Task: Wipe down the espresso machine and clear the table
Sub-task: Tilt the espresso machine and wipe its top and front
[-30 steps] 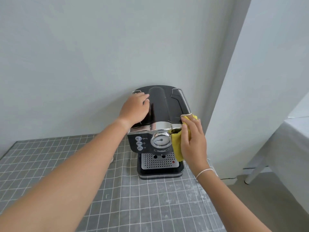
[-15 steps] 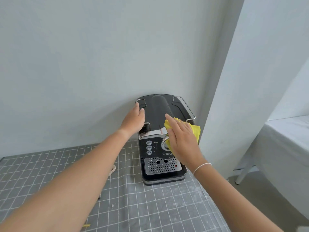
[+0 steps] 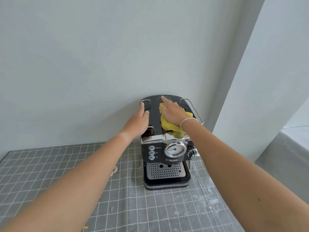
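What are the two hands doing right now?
Left hand: open, resting flat on the machine top.
Right hand: open, fingers straight, pressing the cloth on the top.

Glossy black espresso machine, chrome trim; soft yellow cloth

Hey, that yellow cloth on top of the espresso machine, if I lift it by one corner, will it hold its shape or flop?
The yellow cloth will probably flop: it lies bunched and wrinkled under the right hand. It looks thin, so likely light. It may slide easily, since the top of the espresso machine looks glossy.
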